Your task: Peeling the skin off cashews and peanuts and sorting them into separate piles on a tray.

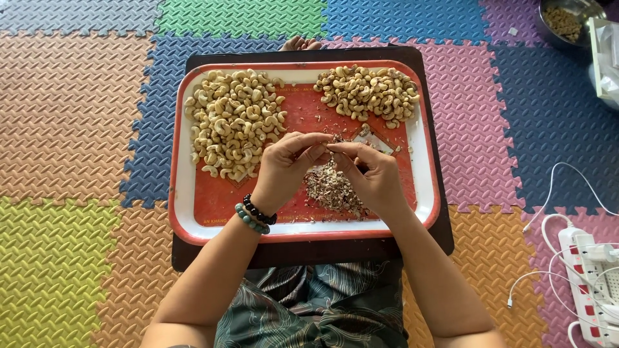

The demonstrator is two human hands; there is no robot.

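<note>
At the far right edge, beside a metal bowl (567, 22), stands a pale, whitish package (606, 55), boxy and partly cut off. No labels, signs or screens show.

Home floor, colourful foam mats (77, 116)

Bright, even daylight, soft faint shadows, sharp focus throughout, with slight wide-angle bending toward the edges.

Floor covered with interlocking foam mat tiles (77, 116), many colours. Directly on mat: dark board (438, 232) under red-and-white tray (422, 161), white power strip (590, 283) with cables right, metal bowl (567, 22) top right.
</note>
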